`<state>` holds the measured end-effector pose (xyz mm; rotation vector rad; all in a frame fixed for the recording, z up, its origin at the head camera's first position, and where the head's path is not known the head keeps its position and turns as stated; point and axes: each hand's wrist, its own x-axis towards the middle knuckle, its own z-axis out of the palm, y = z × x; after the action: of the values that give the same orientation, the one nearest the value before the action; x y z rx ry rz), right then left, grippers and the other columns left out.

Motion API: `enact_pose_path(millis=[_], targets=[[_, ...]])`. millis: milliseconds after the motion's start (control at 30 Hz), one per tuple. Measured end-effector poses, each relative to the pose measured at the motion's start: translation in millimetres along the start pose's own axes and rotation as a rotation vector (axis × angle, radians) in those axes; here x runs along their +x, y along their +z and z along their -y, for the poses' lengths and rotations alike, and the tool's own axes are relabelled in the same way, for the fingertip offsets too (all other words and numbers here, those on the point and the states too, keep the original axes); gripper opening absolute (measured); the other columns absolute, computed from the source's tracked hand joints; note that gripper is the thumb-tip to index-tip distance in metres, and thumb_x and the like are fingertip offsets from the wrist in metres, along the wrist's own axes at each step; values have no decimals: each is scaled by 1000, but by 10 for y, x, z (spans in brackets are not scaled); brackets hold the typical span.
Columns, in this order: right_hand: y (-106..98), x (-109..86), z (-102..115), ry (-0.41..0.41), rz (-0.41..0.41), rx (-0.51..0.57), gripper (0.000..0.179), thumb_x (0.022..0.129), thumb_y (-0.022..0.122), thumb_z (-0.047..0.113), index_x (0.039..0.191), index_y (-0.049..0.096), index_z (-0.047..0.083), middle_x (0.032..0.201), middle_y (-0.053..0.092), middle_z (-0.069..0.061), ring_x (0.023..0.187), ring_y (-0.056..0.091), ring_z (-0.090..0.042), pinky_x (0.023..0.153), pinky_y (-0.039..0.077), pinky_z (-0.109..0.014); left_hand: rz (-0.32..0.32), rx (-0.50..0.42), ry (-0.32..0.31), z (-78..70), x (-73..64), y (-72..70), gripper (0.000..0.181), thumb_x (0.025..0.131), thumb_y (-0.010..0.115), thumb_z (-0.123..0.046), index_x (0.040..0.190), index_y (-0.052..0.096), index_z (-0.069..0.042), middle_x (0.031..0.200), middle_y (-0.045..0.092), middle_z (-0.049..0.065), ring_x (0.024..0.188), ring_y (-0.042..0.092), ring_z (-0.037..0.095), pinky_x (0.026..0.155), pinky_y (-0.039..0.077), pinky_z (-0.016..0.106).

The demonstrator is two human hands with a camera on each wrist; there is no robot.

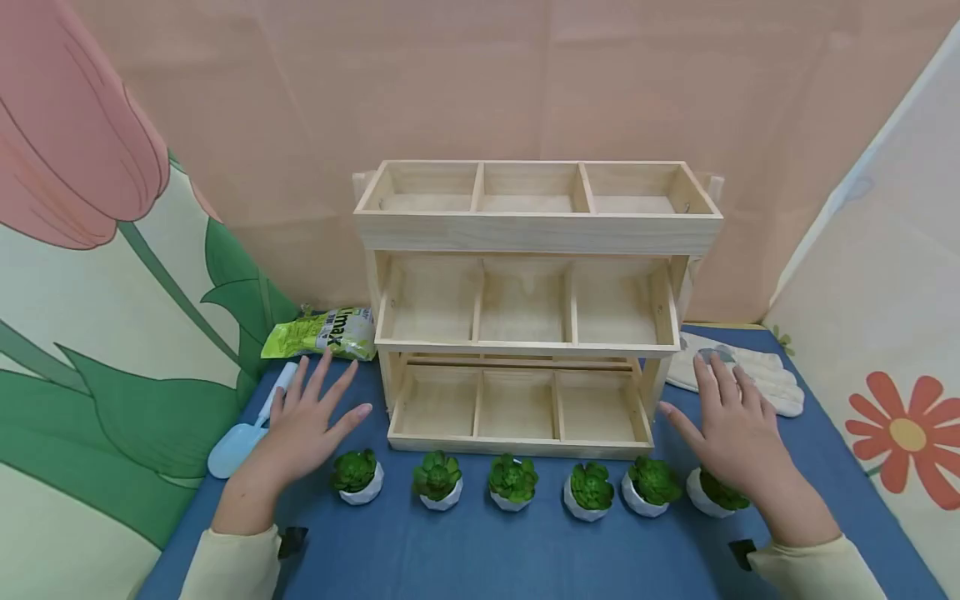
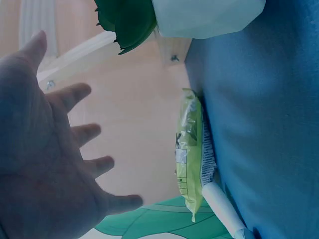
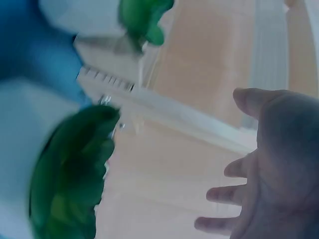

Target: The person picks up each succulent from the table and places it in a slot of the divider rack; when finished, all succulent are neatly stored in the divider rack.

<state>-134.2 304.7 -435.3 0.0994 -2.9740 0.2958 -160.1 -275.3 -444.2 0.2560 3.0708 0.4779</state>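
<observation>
My left hand (image 1: 302,429) hovers with spread fingers over the table's left side, palm down and holding nothing. Nearest to it are a potted succulent (image 1: 357,477) and a light blue trowel (image 1: 234,448) partly behind the hand. On the right, my right hand (image 1: 731,429) is likewise spread in the air, overlapping a succulent in a white pot (image 1: 708,500). Several more small succulents (image 1: 512,481) in white faceted pots line up between the hands. Behind the row stands a three-tier wooden shelf (image 1: 536,233) with divided trays. The left wrist view shows the left palm (image 2: 45,159) and straight fingers.
A green plastic bag (image 1: 322,332) with printed lettering lies left of the shelf. White gloves (image 1: 750,375) lie to its right, partly behind the right hand. The blue cloth (image 1: 480,558) covers the table, and printed fabric walls (image 1: 525,75) enclose the back and sides.
</observation>
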Motion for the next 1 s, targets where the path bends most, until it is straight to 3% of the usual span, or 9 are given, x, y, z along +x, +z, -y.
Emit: enact_pose_path(millis=[133, 267, 433, 500, 600, 733, 1000], targets=[[-35, 15, 85, -33, 31, 114, 99, 106, 62, 53, 171, 8, 1, 172, 18, -38, 150, 23, -68, 112, 25, -86, 45, -108, 2, 31, -61, -18, 81, 106, 48, -67, 173, 20, -31, 183, -3, 14, 165, -6, 56, 116, 6, 89], [-60, 50, 138, -13, 93, 219, 101, 106, 65, 46, 170, 4, -4, 169, 17, -43, 148, 27, -69, 112, 31, -84, 71, -222, 27, 98, -135, -13, 79, 107, 54, -61, 172, 19, -34, 183, 0, 14, 163, 2, 59, 112, 15, 91], [-39, 81, 146, 40, 183, 355, 99, 108, 63, 42, 169, 2, -6, 164, 27, -45, 138, 50, -63, 97, 55, -70, 118, -359, 42, 198, -223, 18, 78, 107, 58, -56, 172, 15, -41, 182, 4, 15, 161, 15, 60, 112, 37, 82], [-8, 96, 137, 63, 214, 411, 97, 109, 63, 39, 169, 3, -7, 163, 32, -43, 130, 61, -57, 90, 60, -63, 134, -402, 43, 239, -268, 24, 79, 107, 60, -53, 171, 17, -40, 182, 7, 18, 161, 18, 59, 109, 45, 78], [48, 131, 131, 103, 266, 495, 93, 109, 63, 32, 168, 4, -8, 163, 36, -41, 118, 73, -47, 89, 62, -59, 157, -442, 34, 307, -347, 29, 78, 107, 63, -49, 171, 21, -37, 180, 13, 20, 157, 30, 59, 102, 53, 73], [110, 164, 120, 159, 330, 574, 90, 109, 63, 23, 169, 3, -7, 163, 34, -42, 105, 79, -37, 93, 61, -59, 195, -488, 12, 392, -445, 33, 77, 107, 65, -43, 171, 23, -34, 178, 21, 22, 152, 42, 56, 98, 56, 69], [175, 182, 100, 199, 365, 598, 86, 108, 64, 23, 169, 10, -5, 161, 37, -42, 98, 81, -32, 90, 64, -53, 310, -656, 20, 507, -530, 79, 82, 106, 69, -30, 172, 20, -34, 180, 15, 20, 153, 42, 55, 104, 51, 70]])
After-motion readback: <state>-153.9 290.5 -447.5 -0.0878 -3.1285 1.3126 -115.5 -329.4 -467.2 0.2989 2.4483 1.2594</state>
